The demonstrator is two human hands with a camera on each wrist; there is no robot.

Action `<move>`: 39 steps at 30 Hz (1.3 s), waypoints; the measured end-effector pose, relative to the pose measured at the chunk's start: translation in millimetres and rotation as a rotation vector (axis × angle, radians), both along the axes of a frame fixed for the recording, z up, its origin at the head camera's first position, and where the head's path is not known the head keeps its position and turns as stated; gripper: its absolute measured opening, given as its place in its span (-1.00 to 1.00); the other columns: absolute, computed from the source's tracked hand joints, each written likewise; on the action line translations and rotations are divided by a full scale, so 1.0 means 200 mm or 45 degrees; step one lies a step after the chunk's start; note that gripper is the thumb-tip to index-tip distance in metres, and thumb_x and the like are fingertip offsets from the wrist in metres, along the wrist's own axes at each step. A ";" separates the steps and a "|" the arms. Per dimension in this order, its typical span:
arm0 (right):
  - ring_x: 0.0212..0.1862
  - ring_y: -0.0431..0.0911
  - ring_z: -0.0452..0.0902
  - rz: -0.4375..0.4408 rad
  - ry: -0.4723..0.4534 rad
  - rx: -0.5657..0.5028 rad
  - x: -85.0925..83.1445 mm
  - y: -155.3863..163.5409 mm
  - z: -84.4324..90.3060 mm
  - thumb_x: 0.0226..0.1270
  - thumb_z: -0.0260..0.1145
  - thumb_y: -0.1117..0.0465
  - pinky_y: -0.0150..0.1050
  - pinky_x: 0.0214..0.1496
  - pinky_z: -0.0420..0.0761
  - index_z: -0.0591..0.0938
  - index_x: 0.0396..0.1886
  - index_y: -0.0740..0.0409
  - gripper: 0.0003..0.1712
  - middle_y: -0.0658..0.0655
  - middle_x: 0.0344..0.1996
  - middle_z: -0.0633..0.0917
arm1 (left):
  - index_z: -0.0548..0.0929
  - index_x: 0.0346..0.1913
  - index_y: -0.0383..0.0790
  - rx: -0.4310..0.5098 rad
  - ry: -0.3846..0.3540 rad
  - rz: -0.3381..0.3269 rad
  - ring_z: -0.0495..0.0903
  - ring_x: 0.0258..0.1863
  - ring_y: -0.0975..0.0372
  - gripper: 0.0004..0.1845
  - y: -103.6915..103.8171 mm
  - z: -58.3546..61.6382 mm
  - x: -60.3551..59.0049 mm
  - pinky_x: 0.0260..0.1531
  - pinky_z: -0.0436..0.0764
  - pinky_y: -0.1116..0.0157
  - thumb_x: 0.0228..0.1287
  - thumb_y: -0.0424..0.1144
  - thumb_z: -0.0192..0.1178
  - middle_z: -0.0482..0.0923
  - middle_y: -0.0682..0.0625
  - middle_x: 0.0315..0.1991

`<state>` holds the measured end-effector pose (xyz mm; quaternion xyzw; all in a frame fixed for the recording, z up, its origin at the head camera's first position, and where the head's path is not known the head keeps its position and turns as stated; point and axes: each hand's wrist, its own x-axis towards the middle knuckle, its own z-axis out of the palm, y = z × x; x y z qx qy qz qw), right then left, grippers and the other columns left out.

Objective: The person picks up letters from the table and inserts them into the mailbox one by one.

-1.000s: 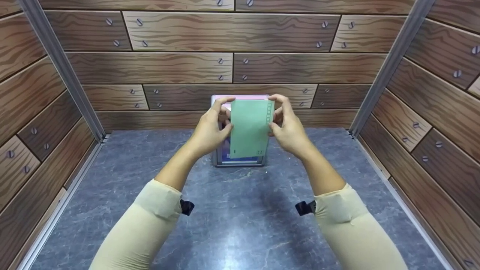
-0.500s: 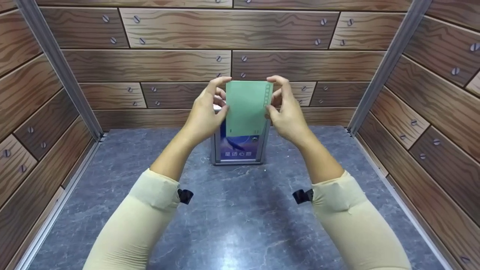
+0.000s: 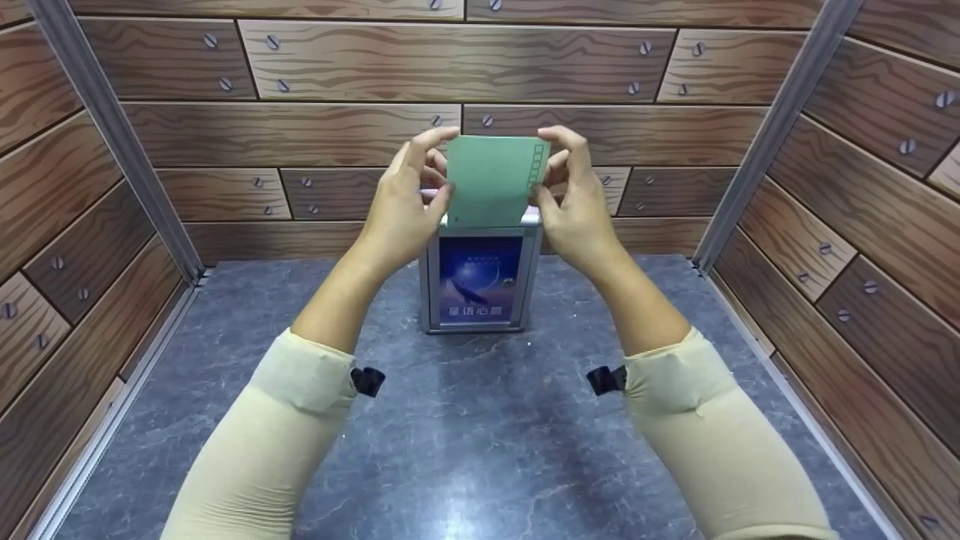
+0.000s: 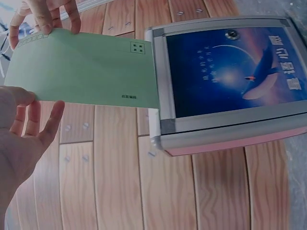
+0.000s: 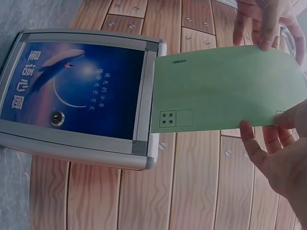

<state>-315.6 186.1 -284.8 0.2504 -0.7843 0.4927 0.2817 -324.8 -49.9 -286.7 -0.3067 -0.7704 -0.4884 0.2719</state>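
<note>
2 hands, left hand [image 3: 401,206] and right hand [image 3: 574,206], are pinching green envelope [image 3: 491,180] upright, its lower edge meeting box [image 3: 480,289] top.

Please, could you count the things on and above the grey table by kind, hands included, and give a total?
Pale green paper envelope: 1
Grey metal letterbox with a blue whale picture: 1
Hands, left and right, each pinching a side of the envelope: 2
Total: 4

i'm looking into a staged recording booth, not a lived-in room: printed wood-plank wall panels [image 3: 300,135] with drawn screws, metal corner posts [image 3: 112,135], and a grey marble-look tabletop [image 3: 480,435] filling the floor of it.
</note>
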 end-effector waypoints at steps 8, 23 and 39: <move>-0.13 -0.05 0.66 -0.011 0.118 0.010 -0.04 -0.02 0.05 0.43 0.17 0.58 -0.34 -0.17 0.78 0.32 0.47 0.01 -0.28 -0.01 -0.21 0.55 | 0.39 0.50 0.06 -0.005 0.056 0.043 0.65 -0.07 0.18 -0.32 0.00 0.04 -0.04 0.03 0.80 0.27 0.47 -0.57 0.18 0.48 -0.07 -0.01; -0.13 -0.03 0.70 -0.073 0.092 0.001 -0.22 -0.01 -0.02 0.42 0.17 0.57 -0.30 -0.14 0.79 0.35 0.45 0.00 -0.31 0.00 -0.21 0.56 | 0.39 0.48 0.02 -0.064 0.092 0.063 0.67 -0.05 0.09 -0.39 0.02 -0.01 -0.19 0.08 0.77 0.28 0.51 -0.54 0.14 0.51 -0.15 0.00; -0.13 0.01 0.69 -0.152 0.132 0.102 -0.43 0.01 -0.18 0.45 0.24 0.55 -0.12 0.08 0.81 0.42 0.39 0.00 -0.37 0.24 -0.20 0.66 | 0.42 0.45 -0.04 -0.079 0.045 0.122 0.69 -0.02 0.05 -0.44 0.03 -0.16 -0.34 0.06 0.76 0.23 0.51 -0.56 0.11 0.53 -0.17 0.01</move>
